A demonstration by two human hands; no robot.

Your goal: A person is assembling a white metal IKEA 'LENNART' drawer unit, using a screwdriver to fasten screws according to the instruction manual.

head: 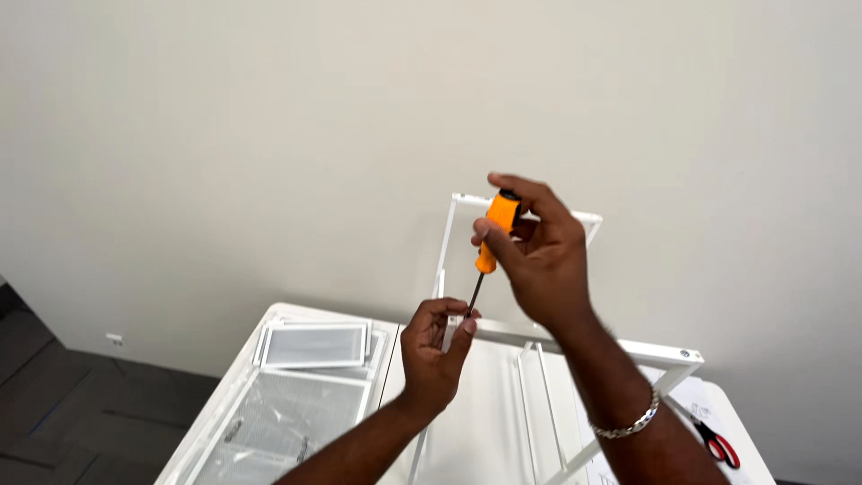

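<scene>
The right hand is closed around the orange-handled screwdriver; the left hand pinches at its tip against the white metal frame above the desk. Best to keep the tip seated and press along the shaft. Its long axis runs steeply, tip down-left.

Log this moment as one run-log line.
right hand: grips orange screwdriver, tip down | left hand: pinches at tip by white metal frame | red scissors: on table
</scene>
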